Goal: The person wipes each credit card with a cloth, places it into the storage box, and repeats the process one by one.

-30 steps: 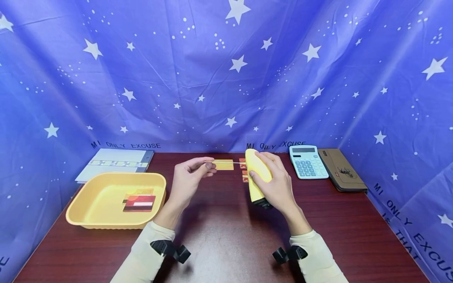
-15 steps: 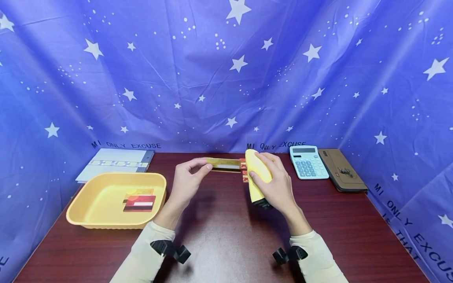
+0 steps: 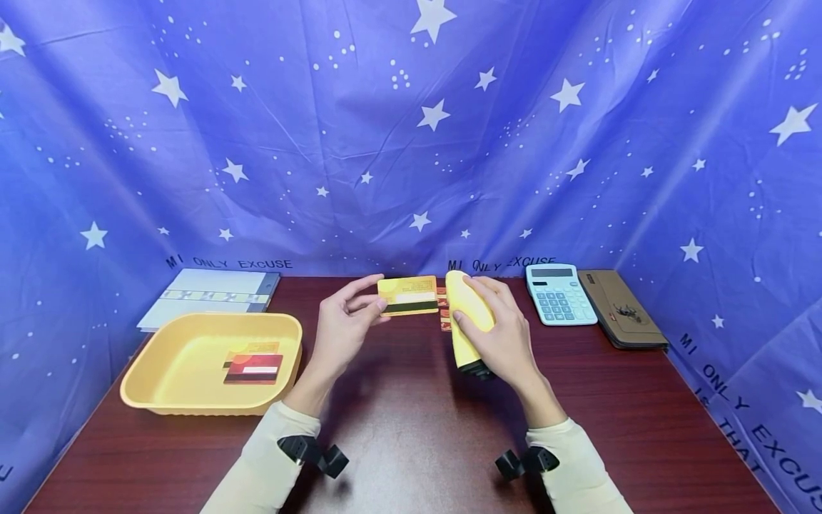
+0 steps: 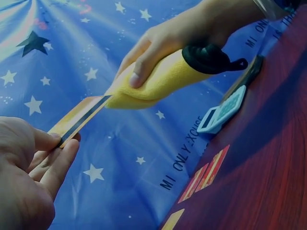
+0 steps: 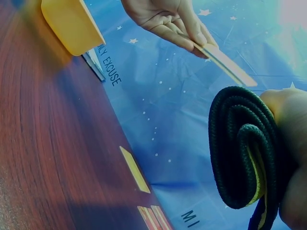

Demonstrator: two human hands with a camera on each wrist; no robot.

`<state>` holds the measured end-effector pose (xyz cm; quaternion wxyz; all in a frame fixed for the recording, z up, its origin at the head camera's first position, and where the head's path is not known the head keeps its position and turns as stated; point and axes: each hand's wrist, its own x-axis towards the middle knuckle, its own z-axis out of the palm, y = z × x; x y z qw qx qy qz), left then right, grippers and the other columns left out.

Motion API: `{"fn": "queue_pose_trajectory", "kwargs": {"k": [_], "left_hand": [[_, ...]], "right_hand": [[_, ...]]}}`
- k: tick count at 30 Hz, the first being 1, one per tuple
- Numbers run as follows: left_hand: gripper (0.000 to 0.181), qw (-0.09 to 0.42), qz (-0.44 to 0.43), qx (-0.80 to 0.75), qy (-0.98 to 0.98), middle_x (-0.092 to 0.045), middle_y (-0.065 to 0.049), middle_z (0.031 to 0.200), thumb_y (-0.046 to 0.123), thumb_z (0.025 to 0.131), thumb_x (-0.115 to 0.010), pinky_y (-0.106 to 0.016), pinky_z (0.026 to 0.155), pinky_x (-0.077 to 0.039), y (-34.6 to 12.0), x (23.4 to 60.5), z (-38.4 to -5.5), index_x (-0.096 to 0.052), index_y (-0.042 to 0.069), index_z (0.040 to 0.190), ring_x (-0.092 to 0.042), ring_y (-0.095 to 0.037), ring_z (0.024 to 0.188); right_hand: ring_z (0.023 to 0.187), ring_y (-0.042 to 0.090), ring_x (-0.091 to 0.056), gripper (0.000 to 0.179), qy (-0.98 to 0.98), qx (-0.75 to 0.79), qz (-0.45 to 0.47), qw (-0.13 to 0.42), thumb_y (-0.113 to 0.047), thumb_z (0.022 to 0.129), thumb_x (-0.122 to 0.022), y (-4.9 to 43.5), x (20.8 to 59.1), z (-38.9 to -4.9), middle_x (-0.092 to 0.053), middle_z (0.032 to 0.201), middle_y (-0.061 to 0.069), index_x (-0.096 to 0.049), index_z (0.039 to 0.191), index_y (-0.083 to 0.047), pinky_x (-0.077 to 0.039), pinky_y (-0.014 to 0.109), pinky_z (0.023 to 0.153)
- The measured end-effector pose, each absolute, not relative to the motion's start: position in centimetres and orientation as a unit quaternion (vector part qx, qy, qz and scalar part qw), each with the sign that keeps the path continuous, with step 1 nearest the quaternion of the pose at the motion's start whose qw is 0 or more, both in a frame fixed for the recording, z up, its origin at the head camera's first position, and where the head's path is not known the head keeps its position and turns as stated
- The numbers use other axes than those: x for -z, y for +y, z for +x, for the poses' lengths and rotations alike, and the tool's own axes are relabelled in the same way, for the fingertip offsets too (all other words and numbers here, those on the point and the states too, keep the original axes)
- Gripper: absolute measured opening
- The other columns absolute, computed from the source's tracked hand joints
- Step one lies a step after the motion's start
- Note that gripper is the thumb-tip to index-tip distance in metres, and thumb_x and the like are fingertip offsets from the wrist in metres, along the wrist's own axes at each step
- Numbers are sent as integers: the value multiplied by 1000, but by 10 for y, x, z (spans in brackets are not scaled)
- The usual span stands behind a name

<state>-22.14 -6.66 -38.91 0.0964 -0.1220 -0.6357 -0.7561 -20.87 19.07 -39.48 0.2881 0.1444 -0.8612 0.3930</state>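
Observation:
My left hand (image 3: 349, 314) pinches one short end of a yellow bank card (image 3: 406, 287) between thumb and fingers. Its back, with a black magnetic stripe and white signature strip, faces the head camera. My right hand (image 3: 501, 325) grips a folded yellow cloth (image 3: 467, 307), whose black end (image 5: 244, 148) shows several rolled layers in the right wrist view. In the left wrist view the card's far end overlaps the tip of the cloth. On the table lie another yellow card (image 4: 173, 219) and red cards (image 4: 211, 170), partly hidden by the hands' things in the head view.
At the left stands a yellow basin (image 3: 160, 371) holding a red card (image 3: 252, 370) and a yellow card (image 3: 257, 348). White folders (image 3: 199, 289) lie behind it. A light blue calculator (image 3: 560, 294) and a brown wallet (image 3: 621, 310) lie at the back right, before the starry curtain (image 3: 359, 143).
The card in my left hand has tilted from edge-on to facing the head camera and risen slightly. The right hand and cloth have stayed in place.

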Motion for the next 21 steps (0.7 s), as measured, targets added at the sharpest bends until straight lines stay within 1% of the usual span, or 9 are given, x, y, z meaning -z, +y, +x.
{"fn": "queue_pose_trajectory", "kwargs": {"k": [6,10,13,16,19,21], "left_hand": [[45,90,-108,750,-646,-72,-37,105,-14,90,-65,-37,79,-69,-63,392,-222,-68,2,132,-78,-17,80],[45,92,-107,742,-656,-73,-35,104,-14,90,-65,-36,78,-69,-61,395,-222,-67,1,133,-77,-14,78],[46,92,-111,737,-660,-73,-35,103,-14,90,-65,-36,78,-69,-60,396,-222,-66,0,134,-77,-12,78],[46,90,-118,736,-660,-73,-35,103,-14,90,-65,-36,78,-69,-58,397,-221,-66,0,134,-77,-12,78],[46,81,-125,742,-654,-72,-36,103,-14,90,-64,-37,80,-69,-57,397,-221,-65,0,134,-77,-12,79],[47,73,-128,748,-647,-71,-37,103,-14,90,-63,-38,81,-68,-57,397,-220,-64,-2,135,-76,-12,80]], "right_hand": [[122,22,-63,60,-858,-399,147,287,-20,84,-84,189,393,-206,-61,140,-1,-65,140,-28,-50,31,85],[123,22,-63,60,-855,-400,155,292,-19,84,-84,187,392,-205,-61,140,-1,-65,140,-28,-50,32,87],[121,21,-63,59,-857,-394,160,293,-21,84,-84,185,392,-204,-62,139,-1,-65,140,-28,-52,33,85],[121,20,-64,59,-859,-387,165,291,-22,84,-84,183,392,-203,-62,139,-1,-65,140,-28,-54,36,84],[121,22,-64,60,-859,-383,172,294,-22,84,-84,181,393,-203,-62,139,0,-65,140,-26,-56,41,84],[121,23,-64,60,-858,-380,177,297,-21,84,-84,180,394,-204,-62,138,1,-65,140,-26,-58,44,84]]}}
